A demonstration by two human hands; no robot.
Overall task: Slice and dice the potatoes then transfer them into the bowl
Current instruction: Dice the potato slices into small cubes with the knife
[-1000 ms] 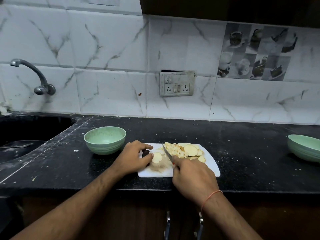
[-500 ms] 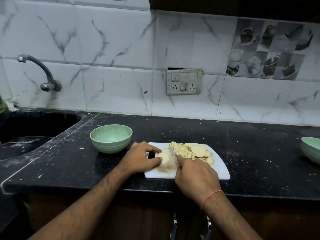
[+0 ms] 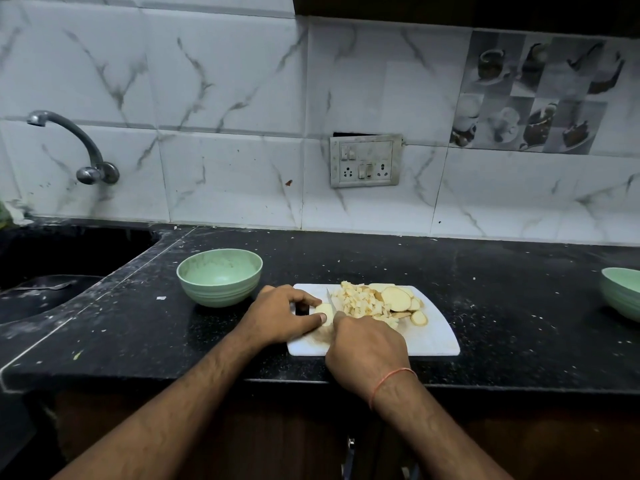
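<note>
A white cutting board (image 3: 433, 337) lies near the counter's front edge. On it, my left hand (image 3: 277, 315) pinches a pale potato slice (image 3: 323, 310) between fingers and thumb. My right hand (image 3: 367, 348) grips a knife (image 3: 331, 301), its blade down against the slice's right side; the handle is hidden in my fist. A heap of diced potato (image 3: 360, 303) and a few round slices (image 3: 398, 299) sit further right on the board. An empty green bowl (image 3: 220, 277) stands just left of the board.
A second green bowl (image 3: 621, 292) sits at the right edge of the black counter (image 3: 502, 289). The sink (image 3: 41, 271) with a tap (image 3: 83, 147) lies at the left. A tiled wall with a socket panel (image 3: 365, 161) stands behind.
The knife blade has come down from a raised tilt onto the potato slice. My left hand keeps its hold on the slice. The camera has shifted slightly.
</note>
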